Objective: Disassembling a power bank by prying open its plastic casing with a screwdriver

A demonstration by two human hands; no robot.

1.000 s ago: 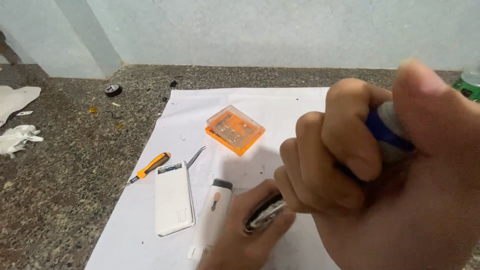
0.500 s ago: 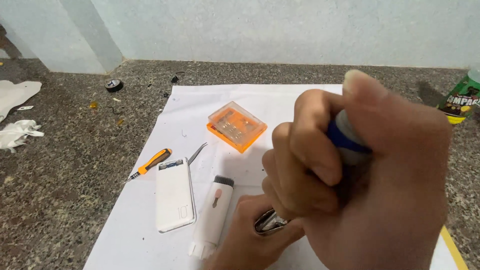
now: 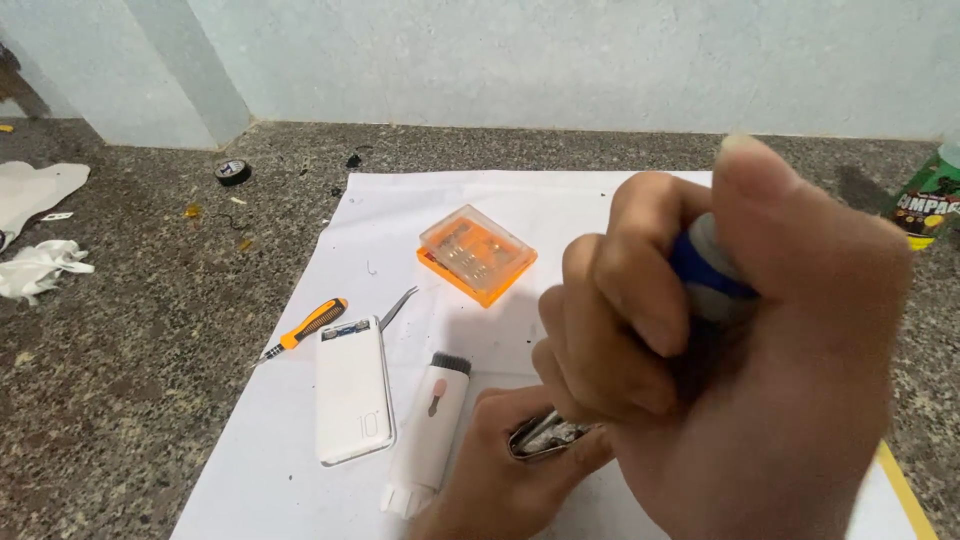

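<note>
My right hand (image 3: pixel 740 360) fills the right of the view, closed around a screwdriver with a blue and grey handle (image 3: pixel 705 270) that points down. Below it, my left hand (image 3: pixel 500 480) pinches a small shiny metal part (image 3: pixel 545 437) against the white paper sheet (image 3: pixel 560 210). The tool's tip is hidden behind my right fingers, close to the metal part.
On the paper lie a white power bank (image 3: pixel 352 390), a white brush-tipped cleaning pen (image 3: pixel 428 430), an orange-handled screwdriver (image 3: pixel 305 328), tweezers (image 3: pixel 397 307) and an orange bit case (image 3: pixel 476 253). A tape roll (image 3: pixel 233 172), white rags (image 3: pixel 40 265) and a green can (image 3: pixel 925 205) sit on the speckled stone floor.
My right hand with the blue-handled screwdriver has shifted slightly down and left toward the metal part. My left hand still holds that part in the same place.
</note>
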